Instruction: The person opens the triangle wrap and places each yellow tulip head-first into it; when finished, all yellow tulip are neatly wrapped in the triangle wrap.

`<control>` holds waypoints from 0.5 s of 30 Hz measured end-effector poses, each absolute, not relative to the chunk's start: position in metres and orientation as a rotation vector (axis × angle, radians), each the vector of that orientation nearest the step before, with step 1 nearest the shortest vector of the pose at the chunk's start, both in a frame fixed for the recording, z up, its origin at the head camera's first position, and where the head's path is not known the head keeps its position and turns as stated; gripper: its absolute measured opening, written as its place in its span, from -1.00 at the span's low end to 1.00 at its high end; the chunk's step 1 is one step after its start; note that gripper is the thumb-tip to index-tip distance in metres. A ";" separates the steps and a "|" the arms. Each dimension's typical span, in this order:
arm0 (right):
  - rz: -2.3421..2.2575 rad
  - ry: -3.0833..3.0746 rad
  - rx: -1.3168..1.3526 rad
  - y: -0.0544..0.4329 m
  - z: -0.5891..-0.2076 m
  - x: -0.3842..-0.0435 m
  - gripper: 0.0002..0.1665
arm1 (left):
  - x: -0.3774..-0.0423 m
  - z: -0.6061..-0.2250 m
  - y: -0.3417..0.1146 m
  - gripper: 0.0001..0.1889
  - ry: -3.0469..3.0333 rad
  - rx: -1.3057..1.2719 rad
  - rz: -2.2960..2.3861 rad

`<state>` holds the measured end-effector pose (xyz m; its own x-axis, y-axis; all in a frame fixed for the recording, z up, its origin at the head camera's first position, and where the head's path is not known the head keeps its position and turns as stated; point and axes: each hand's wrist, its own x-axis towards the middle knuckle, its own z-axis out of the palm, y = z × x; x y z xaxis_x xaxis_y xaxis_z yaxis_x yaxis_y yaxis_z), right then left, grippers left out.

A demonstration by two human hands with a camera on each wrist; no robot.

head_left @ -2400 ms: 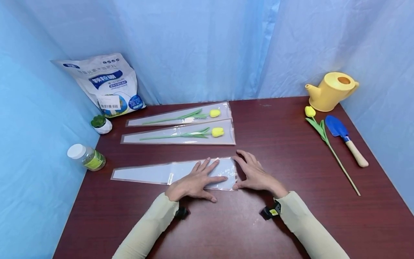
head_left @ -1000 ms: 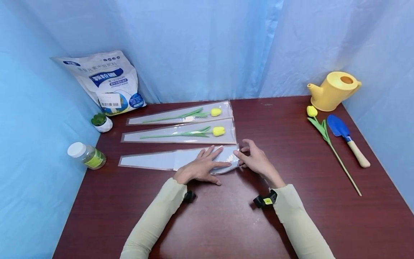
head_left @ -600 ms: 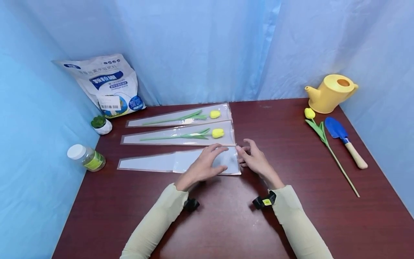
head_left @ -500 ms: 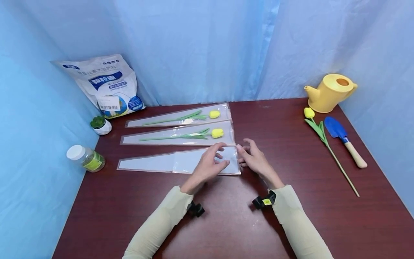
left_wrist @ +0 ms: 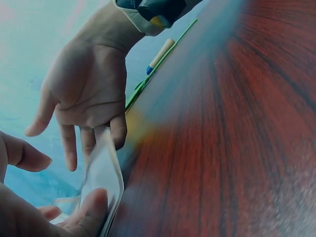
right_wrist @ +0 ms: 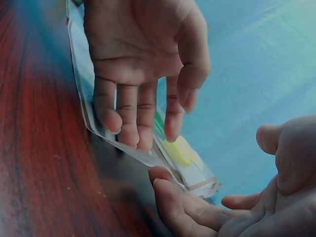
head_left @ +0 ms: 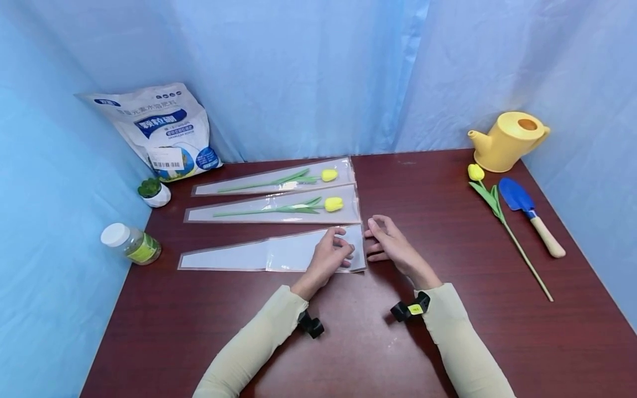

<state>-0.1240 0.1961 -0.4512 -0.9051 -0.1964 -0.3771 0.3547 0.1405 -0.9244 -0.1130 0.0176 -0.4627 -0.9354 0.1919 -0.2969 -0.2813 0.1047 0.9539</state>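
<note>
A tapered clear-edged flower sleeve (head_left: 224, 257) with a white backing and no flower inside lies flat on the table, its wide end to the right. Over that wide end is my left hand (head_left: 324, 261), its fingers loosely bent; in the right wrist view the left hand (right_wrist: 140, 54) shows its fingers extended down at the sleeve's surface. My right hand (head_left: 395, 251) is just off the sleeve's right edge, fingers spread and relaxed. In the left wrist view, the right hand's fingers (left_wrist: 117, 131) are right at the sleeve's raised edge.
Two sleeves (head_left: 204, 214) holding yellow tulips lie behind. At right are a loose tulip (head_left: 476, 172), a blue trowel (head_left: 517, 194) and a yellow watering can (head_left: 502, 149). At left stand a jar (head_left: 141, 247), a small potted succulent (head_left: 157, 195) and a fertilizer bag (head_left: 159, 132).
The sleeve has slid away from me, close to the other two sleeves. My left hand has lifted from lying flat and moved right, its fingers now bent. The right hand has shifted slightly off the edge.
</note>
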 end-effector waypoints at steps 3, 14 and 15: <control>-1.802 2.001 0.144 0.196 -0.450 -0.123 -0.20 | -0.115 -0.463 0.016 -0.56 2.002 -0.119 1.921; -1.767 1.962 0.038 0.193 -0.445 -0.119 -0.22 | -0.117 -0.464 0.014 -0.66 1.913 -0.151 1.946; -1.764 1.959 0.013 0.192 -0.445 -0.119 -0.21 | -0.117 -0.464 0.014 -0.67 1.914 -0.147 1.950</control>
